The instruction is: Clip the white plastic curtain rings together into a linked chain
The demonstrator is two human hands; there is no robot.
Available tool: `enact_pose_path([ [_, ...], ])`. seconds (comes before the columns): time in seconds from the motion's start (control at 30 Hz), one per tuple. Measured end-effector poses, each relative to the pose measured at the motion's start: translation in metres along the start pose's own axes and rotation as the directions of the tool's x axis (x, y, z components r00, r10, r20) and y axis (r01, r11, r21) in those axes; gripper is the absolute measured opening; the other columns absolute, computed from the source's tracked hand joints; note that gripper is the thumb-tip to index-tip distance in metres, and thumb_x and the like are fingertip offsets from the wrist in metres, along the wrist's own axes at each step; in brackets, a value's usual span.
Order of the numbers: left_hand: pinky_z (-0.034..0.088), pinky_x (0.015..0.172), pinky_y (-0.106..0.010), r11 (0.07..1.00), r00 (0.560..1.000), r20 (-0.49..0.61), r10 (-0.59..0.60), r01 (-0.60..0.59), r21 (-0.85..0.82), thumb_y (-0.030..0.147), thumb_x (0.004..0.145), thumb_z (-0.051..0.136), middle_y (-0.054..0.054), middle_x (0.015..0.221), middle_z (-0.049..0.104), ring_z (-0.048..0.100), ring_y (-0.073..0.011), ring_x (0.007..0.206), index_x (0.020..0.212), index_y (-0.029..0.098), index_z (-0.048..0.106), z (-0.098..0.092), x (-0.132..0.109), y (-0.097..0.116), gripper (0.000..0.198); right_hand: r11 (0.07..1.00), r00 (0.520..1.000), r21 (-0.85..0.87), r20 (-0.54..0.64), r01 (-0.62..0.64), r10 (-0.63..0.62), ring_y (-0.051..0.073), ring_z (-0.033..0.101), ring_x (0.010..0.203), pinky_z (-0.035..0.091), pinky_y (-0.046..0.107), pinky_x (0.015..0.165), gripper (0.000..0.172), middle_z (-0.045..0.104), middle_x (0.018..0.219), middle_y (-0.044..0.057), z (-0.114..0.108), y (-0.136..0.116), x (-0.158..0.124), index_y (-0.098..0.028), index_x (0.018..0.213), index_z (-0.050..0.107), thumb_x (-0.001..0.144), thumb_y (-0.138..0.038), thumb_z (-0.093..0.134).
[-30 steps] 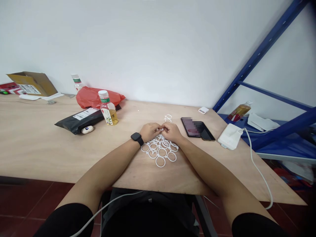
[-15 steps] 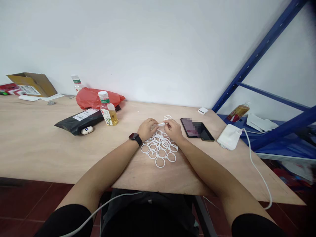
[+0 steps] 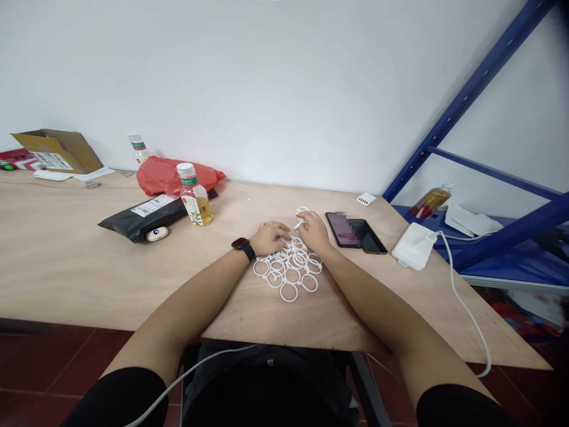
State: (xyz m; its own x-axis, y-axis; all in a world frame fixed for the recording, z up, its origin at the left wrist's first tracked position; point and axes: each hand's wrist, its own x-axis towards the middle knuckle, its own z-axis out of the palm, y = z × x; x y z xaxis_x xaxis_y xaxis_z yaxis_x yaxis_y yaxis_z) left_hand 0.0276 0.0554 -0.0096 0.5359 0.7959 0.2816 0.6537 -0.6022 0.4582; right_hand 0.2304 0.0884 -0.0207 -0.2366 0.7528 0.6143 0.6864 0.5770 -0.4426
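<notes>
My right hand (image 3: 314,230) pinches a slim white plastic piece (image 3: 299,225) slanting left, toward me; my half-curled left hand (image 3: 267,239), hold unclear, borders the round white plastic rings (image 3: 299,283).

Spread flat on the wooden table (image 3: 111,273) in a loose, overlapping cluster of thin white rings (image 3: 292,268), some with small knobs, just beside the left hand (image 3: 271,238). Pinched at a tilt in the right hand (image 3: 313,231) as a slim white piece (image 3: 299,225), too small to make out fully. Visible just beyond that hand as a partly hidden white loop (image 3: 302,208).
</notes>
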Motion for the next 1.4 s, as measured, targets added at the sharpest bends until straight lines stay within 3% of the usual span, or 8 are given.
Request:
enact_pose_path([
  [0.13,0.036,0.108,-0.044,0.999,1.0,0.021,-0.01,0.011,-0.036,0.023,0.072,0.066,-0.001,0.117,0.069,0.059,-0.0245,0.113,0.087,0.025,0.075,0.002,0.001,0.0,0.017,0.997,0.998,-0.069,0.066,-0.017,0.021,0.025,0.057,0.106,0.045,0.04,0.097,0.03,0.062,0.109,0.009,0.003,0.004,-0.001,-0.02,0.1,0.07,0.075,-0.01,0.056],
  [0.23,0.043,0.101,-0.037,0.997,0.999,-0.035,0.018,-0.021,-0.078,0.025,0.075,0.065,-0.002,0.108,0.072,0.064,-0.0211,0.102,0.081,0.021,0.073,0.005,0.002,-0.003,0.01,0.99,0.992,-0.122,0.086,-0.077,0.088,0.024,0.059,0.1,0.046,0.037,0.091,0.023,0.062,0.102,0.008,0.001,0.003,-0.001,-0.02,0.096,0.072,0.078,-0.018,0.059],
  [0.33,0.049,0.087,-0.03,0.986,0.991,-0.131,-0.01,-0.011,-0.163,0.031,0.087,0.056,-0.004,0.099,0.073,0.066,-0.0171,0.089,0.09,0.019,0.071,0.007,0.003,-0.005,0.019,0.978,0.985,-0.144,0.052,-0.153,0.162,0.022,0.06,0.088,0.047,0.034,0.081,0.019,0.062,0.095,0.007,-0.003,-0.002,-0.001,-0.022,0.092,0.072,0.083,-0.027,0.057],
  [0.5,0.05,0.073,-0.027,0.977,0.961,-0.254,-0.109,0.056,-0.208,0.033,0.095,0.047,-0.003,0.085,0.073,0.066,-0.0159,0.076,0.1,0.018,0.067,0.003,0.002,-0.003,0.025,0.965,0.967,-0.078,0.017,-0.251,0.253,0.019,0.058,0.074,0.042,0.029,0.068,0.024,0.065,0.077,0.003,-0.006,-0.009,0.001,-0.022,0.091,0.071,0.085,-0.039,0.056],
  [0.73,0.049,0.081,-0.031,0.996,0.939,-0.336,-0.078,0.058,-0.069,0.03,0.094,0.049,-0.005,0.088,0.073,0.065,-0.0182,0.083,0.096,0.019,0.069,0.0,0.002,-0.003,0.023,0.904,0.901,-0.003,-0.082,-0.428,0.427,0.021,0.061,0.072,0.043,0.031,0.068,0.039,0.068,0.074,0.003,-0.008,0.0,0.006,-0.02,0.105,0.067,0.079,-0.049,0.062],
  [0.93,0.048,0.08,-0.031,0.999,0.947,-0.318,-0.05,0.047,-0.014,0.032,0.097,0.045,-0.004,0.085,0.073,0.065,-0.0177,0.079,0.094,0.02,0.069,0.0,0.003,-0.004,0.027,0.983,0.991,0.127,0.006,-0.135,0.135,0.016,0.058,0.065,0.047,0.03,0.07,0.033,0.071,0.089,0.004,-0.009,-0.009,-0.001,-0.019,0.109,0.068,0.084,-0.038,0.058],
  [1.07,0.047,0.082,-0.032,0.999,0.958,-0.288,-0.012,0.021,0.026,0.034,0.096,0.046,-0.005,0.086,0.072,0.065,-0.0191,0.082,0.096,0.02,0.068,-0.001,0.003,-0.001,0.027,0.987,0.994,0.157,0.101,0.026,-0.043,0.016,0.061,0.072,0.049,0.029,0.073,0.032,0.071,0.099,0.005,-0.006,-0.025,-0.007,-0.02,0.113,0.067,0.087,-0.034,0.057],
  [1.4,0.045,0.088,-0.036,0.997,0.982,-0.187,0.019,-0.005,0.073,0.035,0.097,0.044,-0.006,0.093,0.072,0.064,-0.021,0.088,0.098,0.02,0.068,-0.001,0.002,0.004,0.028,0.987,0.99,0.156,0.131,0.036,-0.056,0.016,0.063,0.072,0.049,0.028,0.073,0.021,0.073,0.085,0.003,-0.011,-0.024,-0.007,-0.021,0.095,0.071,0.084,-0.025,0.054],
])
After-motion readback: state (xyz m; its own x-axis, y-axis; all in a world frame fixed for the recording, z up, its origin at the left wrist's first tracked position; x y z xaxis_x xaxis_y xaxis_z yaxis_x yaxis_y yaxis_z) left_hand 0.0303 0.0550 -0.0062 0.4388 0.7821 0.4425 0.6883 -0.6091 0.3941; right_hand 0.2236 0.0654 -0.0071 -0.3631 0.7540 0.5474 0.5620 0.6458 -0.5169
